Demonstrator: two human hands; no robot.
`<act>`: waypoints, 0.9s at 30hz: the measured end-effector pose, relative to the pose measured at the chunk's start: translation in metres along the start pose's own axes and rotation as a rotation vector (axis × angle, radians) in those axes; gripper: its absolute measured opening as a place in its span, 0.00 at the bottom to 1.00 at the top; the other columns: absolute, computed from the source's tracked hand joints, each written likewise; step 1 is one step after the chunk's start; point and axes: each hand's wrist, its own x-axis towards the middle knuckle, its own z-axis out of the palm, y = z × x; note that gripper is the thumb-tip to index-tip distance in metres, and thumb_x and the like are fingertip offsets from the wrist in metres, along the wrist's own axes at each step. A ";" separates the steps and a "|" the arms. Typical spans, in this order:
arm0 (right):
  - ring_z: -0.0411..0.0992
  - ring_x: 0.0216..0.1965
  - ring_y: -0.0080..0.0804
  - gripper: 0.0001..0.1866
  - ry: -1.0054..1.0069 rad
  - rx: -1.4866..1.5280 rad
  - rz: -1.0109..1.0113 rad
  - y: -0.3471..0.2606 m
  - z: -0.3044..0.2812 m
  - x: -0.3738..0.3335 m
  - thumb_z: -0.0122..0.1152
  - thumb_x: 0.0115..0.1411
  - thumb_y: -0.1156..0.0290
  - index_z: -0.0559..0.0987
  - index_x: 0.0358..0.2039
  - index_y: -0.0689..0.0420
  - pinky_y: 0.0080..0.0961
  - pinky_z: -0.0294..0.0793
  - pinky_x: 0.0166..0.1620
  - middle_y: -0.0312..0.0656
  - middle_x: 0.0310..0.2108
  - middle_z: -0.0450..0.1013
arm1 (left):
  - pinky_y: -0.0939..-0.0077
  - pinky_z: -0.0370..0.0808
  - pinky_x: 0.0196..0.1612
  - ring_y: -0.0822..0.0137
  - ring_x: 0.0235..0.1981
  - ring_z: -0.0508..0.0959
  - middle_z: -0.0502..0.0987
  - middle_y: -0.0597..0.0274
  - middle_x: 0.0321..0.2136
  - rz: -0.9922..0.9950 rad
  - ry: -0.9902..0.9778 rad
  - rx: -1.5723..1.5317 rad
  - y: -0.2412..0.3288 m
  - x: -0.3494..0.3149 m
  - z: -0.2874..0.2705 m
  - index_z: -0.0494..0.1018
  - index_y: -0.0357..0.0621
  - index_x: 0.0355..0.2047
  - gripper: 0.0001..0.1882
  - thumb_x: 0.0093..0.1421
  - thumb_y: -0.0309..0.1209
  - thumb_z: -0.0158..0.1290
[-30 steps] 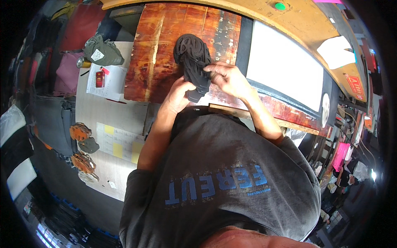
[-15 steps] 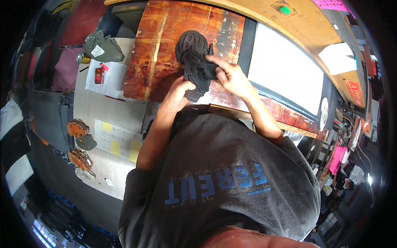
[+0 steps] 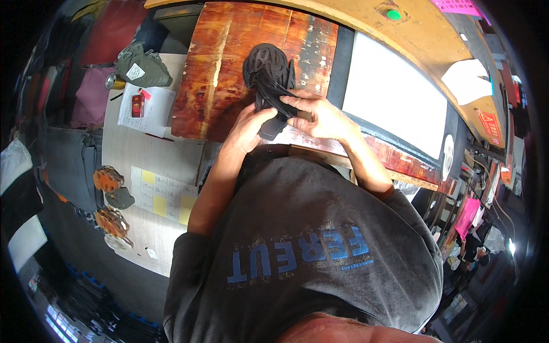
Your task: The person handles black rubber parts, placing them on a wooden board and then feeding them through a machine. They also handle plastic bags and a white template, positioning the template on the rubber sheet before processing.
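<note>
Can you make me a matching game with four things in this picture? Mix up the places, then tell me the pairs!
Things:
1. dark bundle
2. small red box
3. round green thing
4. orange-brown pieces

Places:
A. on a yellow-brown surface
B. near the left edge of the pale table
C. in the left hand and right hand
D. on a white notebook page

Pairs: 1-C, 2-D, 3-A, 4-B

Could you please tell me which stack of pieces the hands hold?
The black stack, held by the left hand and right hand over the reddish-brown board; the two orange stacks and the grey-green one between them lie on the pale table.
</note>
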 end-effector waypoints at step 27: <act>0.75 0.48 0.19 0.23 0.229 0.494 0.312 0.027 0.005 -0.003 0.55 0.66 0.80 0.80 0.62 0.61 0.19 0.75 0.54 0.38 0.50 0.81 | 0.48 0.76 0.61 0.55 0.57 0.78 0.77 0.53 0.57 -0.003 -0.077 -0.166 -0.006 0.005 -0.002 0.72 0.41 0.59 0.21 0.75 0.41 0.51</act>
